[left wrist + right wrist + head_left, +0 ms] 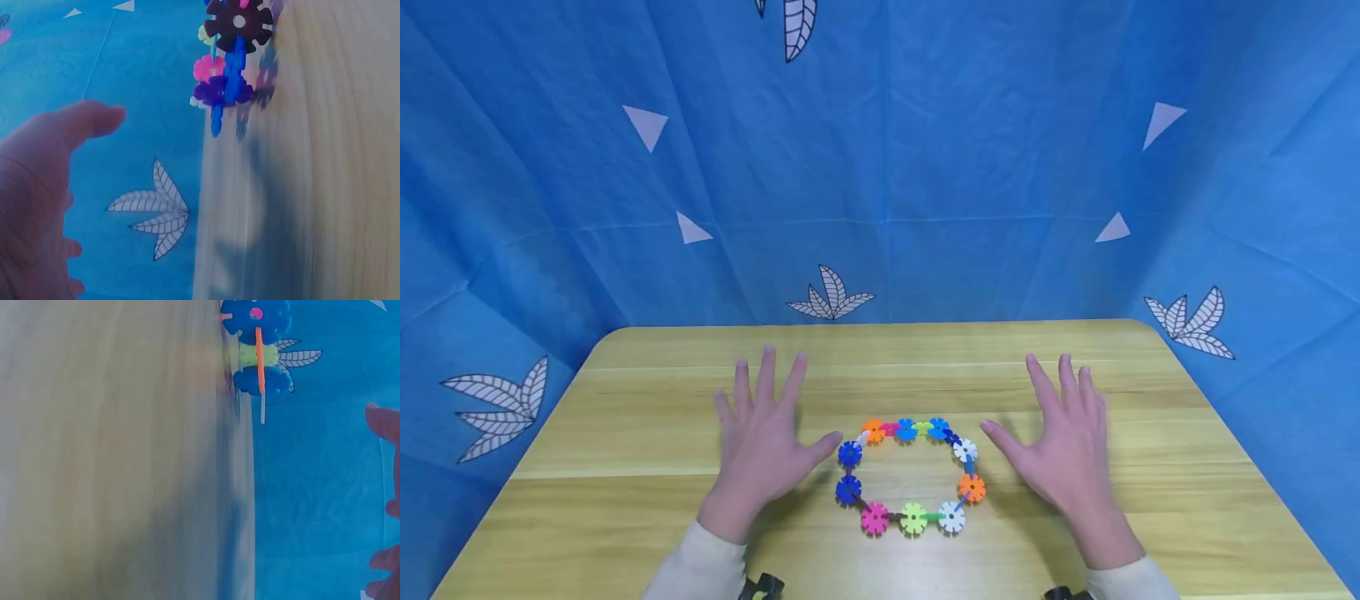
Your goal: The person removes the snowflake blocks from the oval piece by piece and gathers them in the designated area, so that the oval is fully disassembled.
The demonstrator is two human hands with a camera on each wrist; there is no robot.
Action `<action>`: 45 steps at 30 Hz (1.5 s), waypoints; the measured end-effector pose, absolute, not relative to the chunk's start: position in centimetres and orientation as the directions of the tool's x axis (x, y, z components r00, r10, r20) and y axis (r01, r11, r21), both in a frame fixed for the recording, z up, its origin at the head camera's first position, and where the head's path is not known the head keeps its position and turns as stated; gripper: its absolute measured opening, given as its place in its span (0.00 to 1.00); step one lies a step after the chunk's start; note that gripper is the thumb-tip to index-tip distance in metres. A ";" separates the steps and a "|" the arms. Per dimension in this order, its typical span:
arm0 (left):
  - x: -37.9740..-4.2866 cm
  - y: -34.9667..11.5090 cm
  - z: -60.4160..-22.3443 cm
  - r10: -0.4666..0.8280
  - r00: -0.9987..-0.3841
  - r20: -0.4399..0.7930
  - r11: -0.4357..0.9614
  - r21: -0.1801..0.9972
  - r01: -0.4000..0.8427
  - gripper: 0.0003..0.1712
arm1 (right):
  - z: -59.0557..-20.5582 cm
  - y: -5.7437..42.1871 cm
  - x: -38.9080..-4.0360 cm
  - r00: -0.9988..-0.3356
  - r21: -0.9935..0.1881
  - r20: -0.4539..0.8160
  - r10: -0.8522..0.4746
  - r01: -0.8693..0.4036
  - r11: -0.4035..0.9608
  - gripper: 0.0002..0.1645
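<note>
A closed ring of notched plastic discs [913, 518], linked in pink, lime, white, orange, blue and brown, lies on the table between the two hands. To its left, my left hand [762, 450] is spread with straight fingers, the thumb tip close to the ring's blue discs [849, 454]. My right hand [1067, 450] is spread likewise on the other side, its thumb pointing toward a white disc [966, 450]. Neither hand holds anything. In the left wrist view, a brown disc [239, 22] shows near the top, beyond the left thumb [94, 119]. The right wrist view catches a blue disc [267, 381].
The wood-grain table [625, 400] has rounded far corners. Behind it and along both sides hangs a blue cloth [925, 167] printed with leaves and pale triangles. Dark wrist-camera mounts [763, 586] show at the bottom edge, by light sleeves [700, 567].
</note>
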State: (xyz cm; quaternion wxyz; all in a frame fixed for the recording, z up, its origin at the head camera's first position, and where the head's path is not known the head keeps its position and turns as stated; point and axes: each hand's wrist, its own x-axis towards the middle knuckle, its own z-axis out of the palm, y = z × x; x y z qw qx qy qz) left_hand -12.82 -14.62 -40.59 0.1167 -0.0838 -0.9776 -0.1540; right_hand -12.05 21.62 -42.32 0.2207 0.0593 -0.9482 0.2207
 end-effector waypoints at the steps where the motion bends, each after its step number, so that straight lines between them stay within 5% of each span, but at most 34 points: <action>1: -13.0 -14.4 -40.6 0.131 -0.961 0.245 0.937 0.286 0.201 0.64 | -42.3 21.5 -12.1 -0.900 -0.399 0.436 -0.022 -0.216 0.891 0.59; 16: -14.5 -9.7 -42.5 0.234 -0.958 0.163 0.889 0.363 0.279 0.61 | -43.8 19.4 -14.1 -0.934 -0.511 0.330 -0.140 -0.301 0.805 0.51; 29: -15.2 -6.9 -43.7 0.333 -0.939 0.085 0.783 0.530 0.326 0.55 | -45.7 17.4 -15.2 -0.956 -0.762 0.189 -0.223 -0.286 0.581 0.44; 37: -15.6 -6.3 -44.2 0.357 -0.933 0.048 0.746 0.587 0.315 0.46 | -46.0 16.3 -15.6 -0.956 -0.786 0.149 -0.254 -0.270 0.556 0.38; 45: -16.3 -5.9 -45.1 0.376 -0.923 0.083 0.702 0.624 0.342 0.31 | -46.2 15.7 -15.9 -0.952 -0.801 0.141 -0.272 -0.271 0.534 0.21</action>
